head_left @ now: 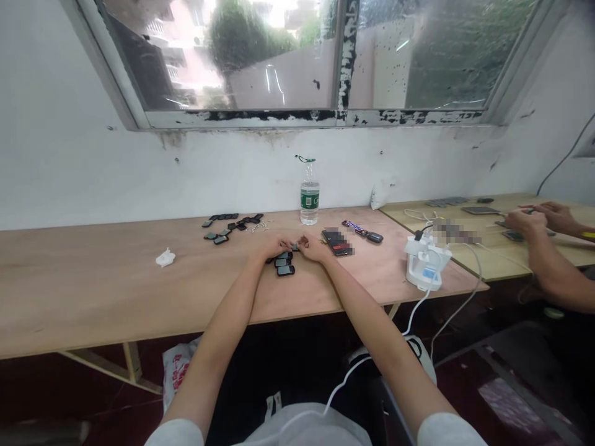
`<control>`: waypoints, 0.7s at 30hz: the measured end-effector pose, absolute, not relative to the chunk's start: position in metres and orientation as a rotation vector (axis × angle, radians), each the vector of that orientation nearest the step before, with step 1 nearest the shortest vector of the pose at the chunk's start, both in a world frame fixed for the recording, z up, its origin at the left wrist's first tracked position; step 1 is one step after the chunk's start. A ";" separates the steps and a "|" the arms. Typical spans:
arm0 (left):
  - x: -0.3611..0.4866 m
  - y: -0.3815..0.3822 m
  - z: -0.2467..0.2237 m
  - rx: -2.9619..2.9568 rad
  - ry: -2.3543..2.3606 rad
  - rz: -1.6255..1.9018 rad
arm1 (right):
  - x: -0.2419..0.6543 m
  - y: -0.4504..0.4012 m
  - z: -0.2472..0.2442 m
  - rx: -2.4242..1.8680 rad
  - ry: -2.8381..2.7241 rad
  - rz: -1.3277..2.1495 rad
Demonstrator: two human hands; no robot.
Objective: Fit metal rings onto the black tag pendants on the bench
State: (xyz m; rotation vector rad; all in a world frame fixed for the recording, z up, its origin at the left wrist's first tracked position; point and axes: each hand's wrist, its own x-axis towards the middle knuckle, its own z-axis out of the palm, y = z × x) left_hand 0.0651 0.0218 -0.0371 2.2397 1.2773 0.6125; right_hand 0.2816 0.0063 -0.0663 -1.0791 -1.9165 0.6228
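Note:
My left hand (274,247) and my right hand (311,248) meet over the wooden table, fingers closed in a pinch. Between their fingertips is a small dark device with a grey face (295,247), partly covered by the fingers. Just below the hands lie several black-framed devices with grey screens (285,271), overlapping in a short row. Some of that row is hidden by my left hand. To the right of my right hand rests a dark phone (335,238), part of it blurred out.
Farther back lie more small black devices (222,239) and little white pieces (258,227). A water bottle (309,198), a wrapped snack bar (354,227), a black fob-like object (374,237), crumpled tissue (165,257) and white power strip (424,263) surround my hands. Another person's hands (534,217) work at right.

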 end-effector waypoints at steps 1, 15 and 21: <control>0.066 0.021 -0.037 2.244 1.282 0.614 | 0.281 0.008 -0.067 -1.061 -1.898 0.625; 0.050 0.012 -0.029 2.332 1.414 0.813 | 0.320 0.017 -0.060 -1.331 -1.661 0.333; 0.016 0.007 -0.022 2.225 1.597 0.950 | 0.331 0.020 -0.059 -1.369 -1.418 0.270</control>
